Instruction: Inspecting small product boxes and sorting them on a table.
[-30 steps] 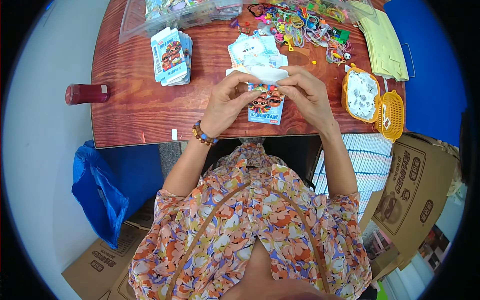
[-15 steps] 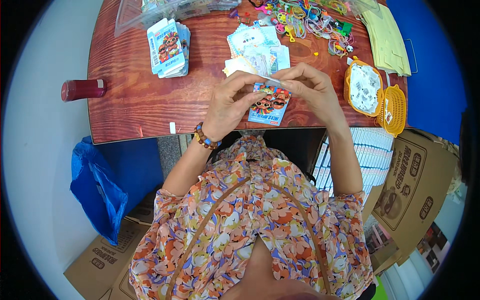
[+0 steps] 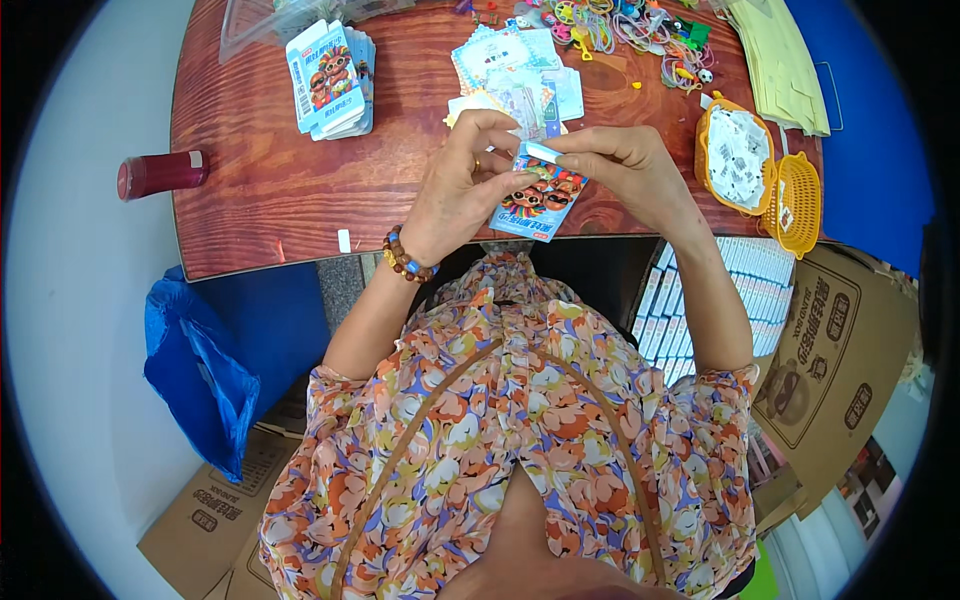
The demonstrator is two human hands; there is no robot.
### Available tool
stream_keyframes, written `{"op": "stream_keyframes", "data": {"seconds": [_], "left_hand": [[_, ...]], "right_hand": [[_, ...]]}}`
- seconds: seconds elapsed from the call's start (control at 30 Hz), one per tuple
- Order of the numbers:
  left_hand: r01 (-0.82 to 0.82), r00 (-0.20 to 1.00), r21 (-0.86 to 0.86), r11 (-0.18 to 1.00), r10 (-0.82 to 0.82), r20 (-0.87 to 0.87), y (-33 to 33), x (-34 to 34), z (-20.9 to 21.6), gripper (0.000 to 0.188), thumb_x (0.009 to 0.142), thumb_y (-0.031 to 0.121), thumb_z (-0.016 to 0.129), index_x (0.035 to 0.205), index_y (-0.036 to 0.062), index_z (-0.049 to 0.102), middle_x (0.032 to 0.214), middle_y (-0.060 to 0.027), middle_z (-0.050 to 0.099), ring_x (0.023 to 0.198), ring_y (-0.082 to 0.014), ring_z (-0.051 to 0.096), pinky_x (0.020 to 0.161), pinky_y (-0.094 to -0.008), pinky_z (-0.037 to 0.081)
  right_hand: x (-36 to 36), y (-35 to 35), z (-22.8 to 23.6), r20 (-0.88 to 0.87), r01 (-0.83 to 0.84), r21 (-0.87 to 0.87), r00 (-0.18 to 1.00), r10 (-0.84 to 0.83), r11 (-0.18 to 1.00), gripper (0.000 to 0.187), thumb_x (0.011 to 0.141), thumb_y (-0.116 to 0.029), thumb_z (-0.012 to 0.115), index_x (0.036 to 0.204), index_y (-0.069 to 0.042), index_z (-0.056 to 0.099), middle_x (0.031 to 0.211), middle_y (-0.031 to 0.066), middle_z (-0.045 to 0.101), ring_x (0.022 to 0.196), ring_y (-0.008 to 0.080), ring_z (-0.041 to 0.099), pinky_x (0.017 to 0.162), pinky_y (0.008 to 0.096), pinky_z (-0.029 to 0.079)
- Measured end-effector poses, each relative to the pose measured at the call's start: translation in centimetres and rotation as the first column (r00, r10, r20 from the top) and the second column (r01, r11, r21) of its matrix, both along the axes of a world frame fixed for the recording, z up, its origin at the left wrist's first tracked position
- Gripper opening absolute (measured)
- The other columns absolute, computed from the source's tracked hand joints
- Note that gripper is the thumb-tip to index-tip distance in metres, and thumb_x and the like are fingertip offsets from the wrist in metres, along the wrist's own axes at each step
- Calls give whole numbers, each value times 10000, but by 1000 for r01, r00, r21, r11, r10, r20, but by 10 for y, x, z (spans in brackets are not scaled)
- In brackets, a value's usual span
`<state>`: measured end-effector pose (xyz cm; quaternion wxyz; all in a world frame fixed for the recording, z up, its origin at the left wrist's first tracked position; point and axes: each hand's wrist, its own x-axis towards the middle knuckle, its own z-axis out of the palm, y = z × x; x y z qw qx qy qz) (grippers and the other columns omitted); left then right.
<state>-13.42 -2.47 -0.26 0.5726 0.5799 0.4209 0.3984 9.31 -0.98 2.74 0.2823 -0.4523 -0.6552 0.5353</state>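
The wooden counter (image 3: 260, 180) spreads in front of me, its near edge just above my lap, and a cardboard box (image 3: 830, 340) sits on the floor to my right with rows of white-and-blue packs (image 3: 760, 290) stacked beside it. A blue plastic bag (image 3: 195, 370) hangs off to my left below the counter. On the counter's far left lies a stack of blue picture packets (image 3: 330, 80), with a dark red cylinder (image 3: 160, 173) at the left edge, and at the right edge an orange basket (image 3: 765, 175) holds white pieces. A loose pile of cards (image 3: 515, 75) lies straight ahead of my hands. My left hand (image 3: 460, 185) and right hand (image 3: 625, 170) meet above the near edge, both grips closed on one small blue packet (image 3: 540, 195) printed with cartoon figures: my left fingers pinch its left side, while my right thumb and forefinger nip its white top flap (image 3: 545, 152).
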Motion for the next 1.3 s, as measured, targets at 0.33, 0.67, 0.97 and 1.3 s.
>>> {"op": "stream_keyframes", "data": {"seconds": [0.33,0.67,0.97,1.3], "left_hand": [[54,995,78,996,-47,-86,-1,7,-3,490,843,54,747,1248,60,471,947,-73,652,800,-131,667,687,-275,534],[47,999,97,994,-47,3,-10,17,-7,322,881,5,691,1196,27,629,982,-59,638,834,-109,670,715,-253,542],[31,1000,-3,1000,-31,-3,-11,26,-4,288,873,16,700,1160,25,680,966,-55,627,819,-130,669,733,-250,537],[6,995,47,999,-1,-101,-21,33,-16,246,859,-54,685,1091,24,697,936,-39,610,773,-63,545,667,-209,459]], "right_hand": [[6,-9,0,154,-50,172,988,23,984,246,900,-6,630,1132,-24,711,1021,86,747,931,129,697,812,273,550],[4,-40,-13,314,-92,499,946,-81,862,367,888,-28,657,1255,-30,633,1254,130,659,1111,247,662,911,321,529],[26,-50,-34,-31,151,355,988,-150,923,271,856,-16,709,1126,0,692,1135,93,688,1046,187,654,894,302,523],[16,-92,-60,-213,279,-130,929,-301,951,372,952,-141,644,1283,7,562,1129,66,678,1007,106,620,846,269,516]]}}
